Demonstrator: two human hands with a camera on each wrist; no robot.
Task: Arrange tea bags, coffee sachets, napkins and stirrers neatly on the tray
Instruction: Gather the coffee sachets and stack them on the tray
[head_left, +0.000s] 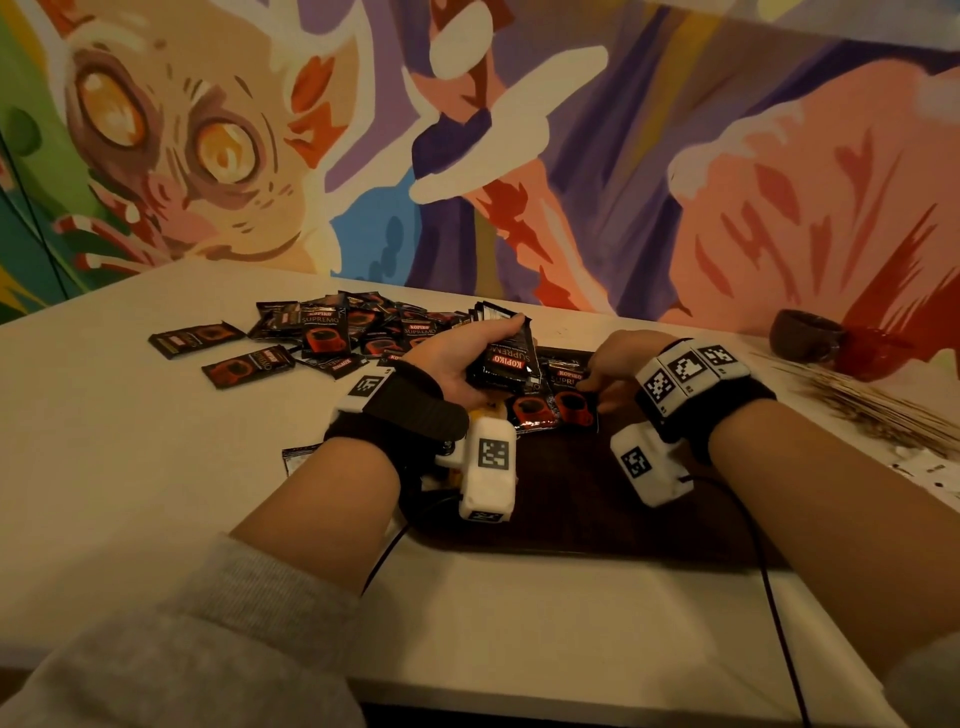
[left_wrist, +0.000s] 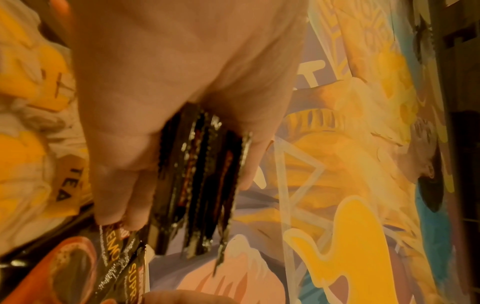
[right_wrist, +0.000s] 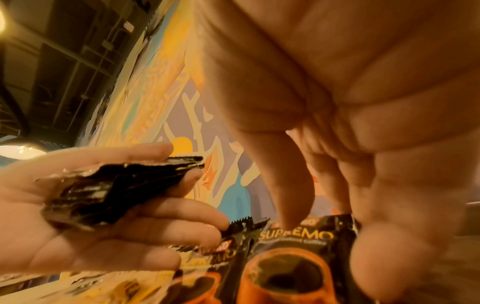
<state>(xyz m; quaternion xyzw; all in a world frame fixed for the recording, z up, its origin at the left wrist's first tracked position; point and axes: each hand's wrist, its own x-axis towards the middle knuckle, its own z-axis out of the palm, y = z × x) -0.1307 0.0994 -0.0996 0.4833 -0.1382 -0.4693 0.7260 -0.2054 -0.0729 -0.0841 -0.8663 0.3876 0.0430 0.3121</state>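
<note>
My left hand clamps a sachet stack as supply while right hand fingers, loosely spread, square sachets on tray.

Glossy foil coffee sachets — dark, smooth wooden tray — matt white table

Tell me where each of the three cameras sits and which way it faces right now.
Head: on the head, looking forward and down at the tray, sachet pile, both forearms and the mural.
Left wrist: along the left hand at the sachet stack it grips.
Right wrist: along the right hand, its fingers touching the tray sachets; the left hand shows too.
Shared: all views show the stack.
</note>
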